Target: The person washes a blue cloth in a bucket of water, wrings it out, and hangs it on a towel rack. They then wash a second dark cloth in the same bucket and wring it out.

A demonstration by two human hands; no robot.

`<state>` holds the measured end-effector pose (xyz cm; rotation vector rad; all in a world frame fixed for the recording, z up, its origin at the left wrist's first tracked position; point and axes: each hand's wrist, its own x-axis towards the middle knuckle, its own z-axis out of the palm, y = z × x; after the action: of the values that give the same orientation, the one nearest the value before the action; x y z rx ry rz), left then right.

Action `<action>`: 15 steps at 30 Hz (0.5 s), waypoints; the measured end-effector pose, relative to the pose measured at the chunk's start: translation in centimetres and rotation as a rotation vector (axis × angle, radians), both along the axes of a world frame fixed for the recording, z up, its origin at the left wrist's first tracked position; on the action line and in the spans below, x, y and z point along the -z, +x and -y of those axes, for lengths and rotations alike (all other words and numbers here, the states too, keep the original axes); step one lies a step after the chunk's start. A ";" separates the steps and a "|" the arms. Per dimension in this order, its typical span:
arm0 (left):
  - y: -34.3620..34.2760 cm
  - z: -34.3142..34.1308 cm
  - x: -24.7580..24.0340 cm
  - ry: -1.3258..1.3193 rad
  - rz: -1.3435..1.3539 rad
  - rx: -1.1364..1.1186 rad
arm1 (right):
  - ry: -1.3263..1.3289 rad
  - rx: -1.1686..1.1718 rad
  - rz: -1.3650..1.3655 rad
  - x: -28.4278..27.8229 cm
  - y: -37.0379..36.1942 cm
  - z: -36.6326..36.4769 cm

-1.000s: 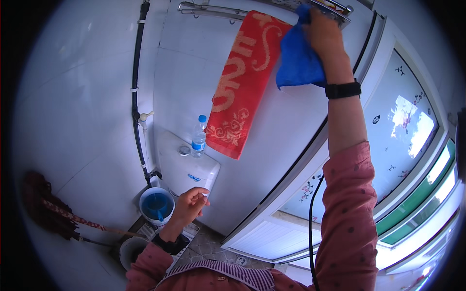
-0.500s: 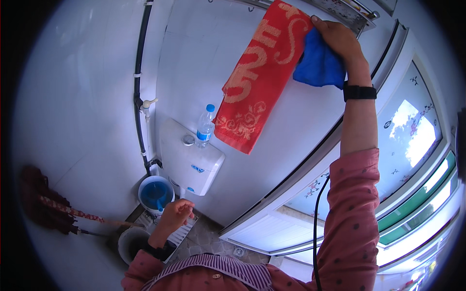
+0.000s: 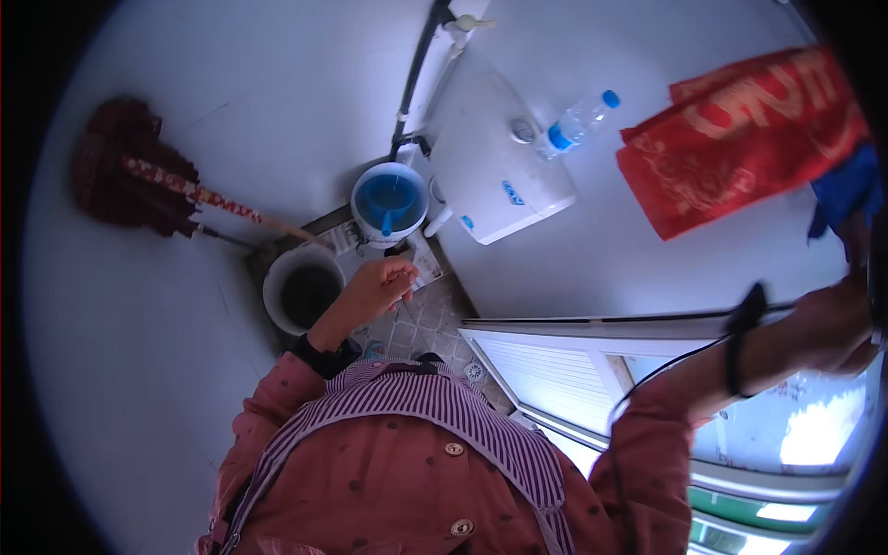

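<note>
My left hand (image 3: 377,285) hovers in front of my apron with its fingers loosely curled, and nothing shows in them. At the far right edge, my right hand (image 3: 832,319) is blurred and partly cut off, its fingers hidden. Just above it, a blue cloth (image 3: 849,192) hangs beside a red towel (image 3: 740,139) with pale yellow patterns. Whether my right hand touches the blue cloth, I cannot tell. A clear plastic bottle (image 3: 578,125) with a blue cap stands on the white toilet cistern (image 3: 495,162).
A white bucket (image 3: 368,225) with a blue dipper (image 3: 388,205) stands by the dark pipe (image 3: 413,92). Nearer is another pale bucket (image 3: 275,285), dark inside. A dark red mop (image 3: 129,171) leans at the left wall. A white-framed door (image 3: 555,370) borders the right side.
The view has swung down and to the right. My right hand has moved away from between the towel and blue cloth, down toward the door. My left hand stays curled.
</note>
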<state>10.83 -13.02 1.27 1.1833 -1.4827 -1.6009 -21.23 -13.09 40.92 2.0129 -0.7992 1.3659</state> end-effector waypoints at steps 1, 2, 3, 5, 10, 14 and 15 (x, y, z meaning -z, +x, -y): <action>0.4 -0.3 0.6 0.020 0.019 -0.024 | 0.078 -0.065 -0.091 4.9 1.2 0.1; 0.6 -0.4 1.0 0.010 -0.016 -0.039 | 0.263 -0.098 -0.057 8.5 2.3 0.8; 1.2 -0.7 1.3 -0.097 0.125 -0.055 | 0.447 -0.117 -0.008 11.7 3.1 1.6; 2.0 -1.1 1.6 -0.029 0.146 -0.114 | 0.347 0.040 -0.165 16.2 4.1 2.4; 2.9 0.8 1.1 0.048 0.104 -0.262 | 0.206 0.160 0.265 13.4 0.5 1.3; 0.3 3.1 1.2 0.037 0.026 -0.264 | -0.195 0.186 0.585 9.3 -3.6 -0.8; -0.7 3.7 1.0 0.037 0.007 -0.249 | -0.221 0.287 0.656 8.4 -4.5 -1.0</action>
<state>10.11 -16.68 0.29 1.3384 -1.2587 -1.4607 -25.73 -12.07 32.54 1.2183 -1.1036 1.8603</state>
